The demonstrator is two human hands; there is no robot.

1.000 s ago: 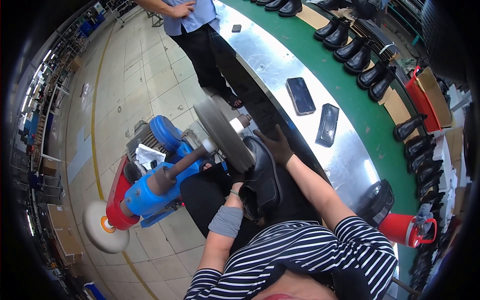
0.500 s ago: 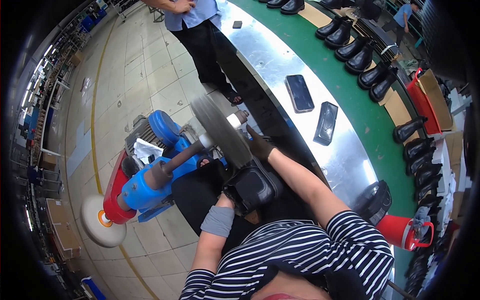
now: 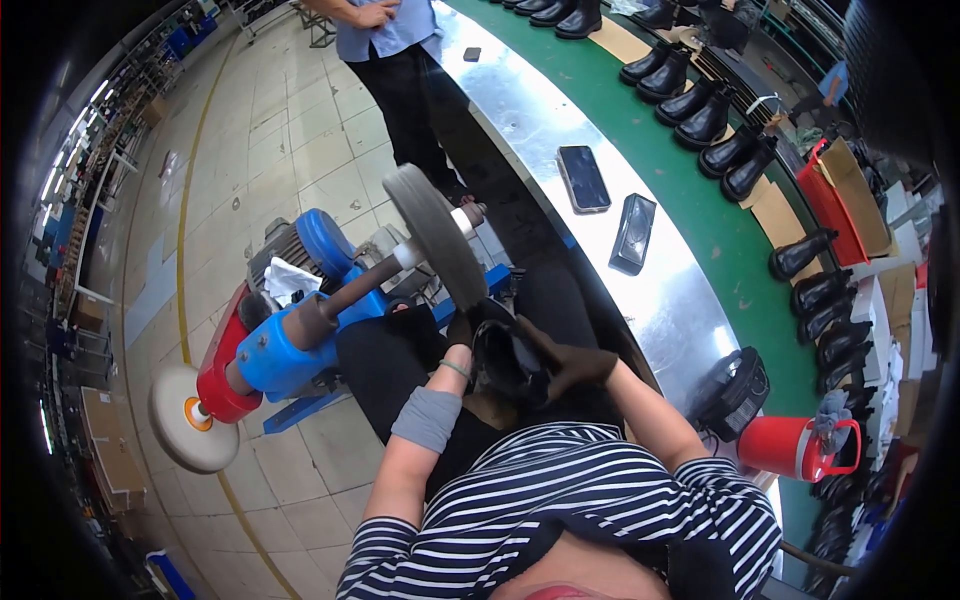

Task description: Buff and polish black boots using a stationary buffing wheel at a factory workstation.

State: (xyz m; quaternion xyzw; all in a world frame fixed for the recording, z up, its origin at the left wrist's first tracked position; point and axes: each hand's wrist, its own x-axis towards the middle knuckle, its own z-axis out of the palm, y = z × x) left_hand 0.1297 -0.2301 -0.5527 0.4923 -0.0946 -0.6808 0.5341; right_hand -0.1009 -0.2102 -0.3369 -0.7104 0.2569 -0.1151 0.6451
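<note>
A black ankle boot (image 3: 503, 362) is held in front of my lap, its opening turned toward me, just below the grey buffing wheel (image 3: 432, 232). My right hand (image 3: 572, 362), in a brown glove, grips the boot's right side. On the other side my left hand (image 3: 461, 330), in a dark glove, closes on the boot; its fingers are mostly hidden behind the leather. The boot's toe lies near the lower rim of the wheel, and I cannot tell whether they touch.
The blue and red polishing machine (image 3: 285, 345) stands at left, with a white wheel (image 3: 192, 418) at its other end. At right, a metal bench (image 3: 540, 110) bears a phone (image 3: 583, 180) and a black block (image 3: 633, 235). Boots (image 3: 705, 115) line the green belt. A red jug (image 3: 790, 447) stands nearby.
The boot has turned upright and come away from the wheel's face. My right hand has drawn back from beside the wheel to the boot's side. The wheel looks less blurred.
</note>
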